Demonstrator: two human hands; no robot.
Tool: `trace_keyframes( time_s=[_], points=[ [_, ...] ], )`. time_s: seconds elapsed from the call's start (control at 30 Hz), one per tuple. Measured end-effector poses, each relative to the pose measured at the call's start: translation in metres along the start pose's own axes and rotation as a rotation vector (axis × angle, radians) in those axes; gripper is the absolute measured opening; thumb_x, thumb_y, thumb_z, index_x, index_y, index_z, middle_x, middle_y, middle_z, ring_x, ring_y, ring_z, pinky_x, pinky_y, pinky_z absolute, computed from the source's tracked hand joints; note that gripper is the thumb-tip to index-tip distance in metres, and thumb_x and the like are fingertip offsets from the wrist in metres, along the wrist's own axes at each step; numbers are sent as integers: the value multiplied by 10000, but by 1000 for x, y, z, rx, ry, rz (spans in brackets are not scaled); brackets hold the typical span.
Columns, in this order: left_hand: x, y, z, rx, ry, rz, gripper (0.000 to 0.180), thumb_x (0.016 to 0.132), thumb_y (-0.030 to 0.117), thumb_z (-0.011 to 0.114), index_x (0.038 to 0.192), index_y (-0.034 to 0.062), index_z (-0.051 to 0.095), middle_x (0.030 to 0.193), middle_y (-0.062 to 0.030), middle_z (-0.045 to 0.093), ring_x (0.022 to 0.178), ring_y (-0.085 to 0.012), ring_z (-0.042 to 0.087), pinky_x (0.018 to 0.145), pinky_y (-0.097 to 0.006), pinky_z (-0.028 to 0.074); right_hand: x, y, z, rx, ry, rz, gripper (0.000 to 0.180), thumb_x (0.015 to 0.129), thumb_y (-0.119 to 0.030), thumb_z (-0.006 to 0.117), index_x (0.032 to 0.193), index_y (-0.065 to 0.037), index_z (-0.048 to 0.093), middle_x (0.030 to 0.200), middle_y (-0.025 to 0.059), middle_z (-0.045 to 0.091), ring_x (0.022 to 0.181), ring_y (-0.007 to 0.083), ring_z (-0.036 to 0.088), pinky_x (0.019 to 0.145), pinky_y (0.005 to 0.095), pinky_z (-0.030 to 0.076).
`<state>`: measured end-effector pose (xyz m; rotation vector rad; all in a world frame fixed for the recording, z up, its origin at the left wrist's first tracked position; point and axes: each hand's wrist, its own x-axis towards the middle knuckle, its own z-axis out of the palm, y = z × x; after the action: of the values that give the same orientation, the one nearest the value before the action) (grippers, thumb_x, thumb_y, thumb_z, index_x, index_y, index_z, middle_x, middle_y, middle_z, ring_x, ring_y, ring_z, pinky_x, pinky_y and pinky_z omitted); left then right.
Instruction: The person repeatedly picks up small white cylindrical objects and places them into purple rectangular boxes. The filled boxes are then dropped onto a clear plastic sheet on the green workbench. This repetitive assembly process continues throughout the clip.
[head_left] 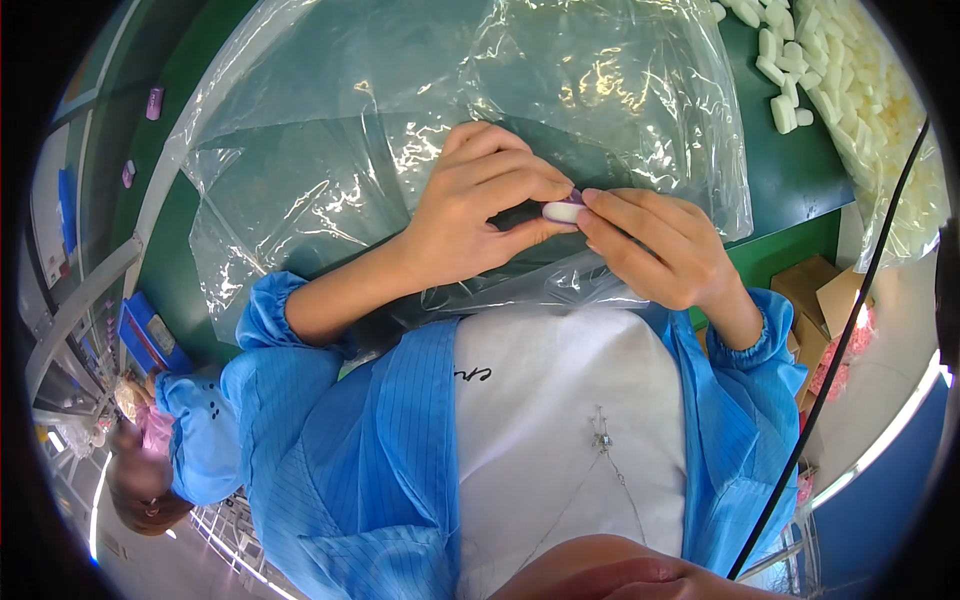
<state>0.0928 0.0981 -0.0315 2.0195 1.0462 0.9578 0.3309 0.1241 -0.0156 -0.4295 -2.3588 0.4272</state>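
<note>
Small white oval plastic piece with purple trim [563,210] pinched between left hand [480,205] and right hand [655,245] fingertips, above large clear plastic bag [330,150]; second clear bag [880,110] holds similar white pieces.

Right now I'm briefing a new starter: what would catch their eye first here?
At centre, the left hand and right hand pinch a small white and purple piece over a crinkled clear plastic bag. At upper right, a heap of white parts lies on the green table.

Glossy, crinkled clear plastic bag [400,150] covers a matt green table [790,170]; small capsule [562,211] looks smooth plastic.
</note>
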Motion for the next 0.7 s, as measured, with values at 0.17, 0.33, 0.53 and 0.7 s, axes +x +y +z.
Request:
trace_keyframes(
  time_s=[0.17,0.33,0.53,0.7],
  points=[
    [1,1,2,14,15,10,315,666,171,887,927,124,717,956,43,722,898,-192,598,877,-355,398,2,2,-1,14,-39,-26,257,746,-23,757,973,71,685,1017,178,688,835,263,690,651,330,615],
    [3,13,-15,-62,31,-43,236,777,130,820,989,68,738,1031,-78,718,931,-250,626,865,-380,468,7,3,-11,99,39,24,237,763,-18,772,971,64,693,1037,194,705,795,271,687,637,336,595],
    [52,-51,-156,522,377,-104,395,1091,239,444,1430,80,571,1001,-17,555,886,-114,494,844,-225,412,-5,42,-71,-319,303,277,182,824,78,705,1002,46,724,909,154,724,706,225,648,623,296,505],
    [30,-200,-308,640,313,-267,359,1051,290,528,1366,165,644,1175,-106,645,1136,-220,571,1010,-324,427,-20,80,-81,-467,404,576,140,880,-17,715,1015,-45,744,908,81,713,731,183,655,676,284,532]
  ],
)
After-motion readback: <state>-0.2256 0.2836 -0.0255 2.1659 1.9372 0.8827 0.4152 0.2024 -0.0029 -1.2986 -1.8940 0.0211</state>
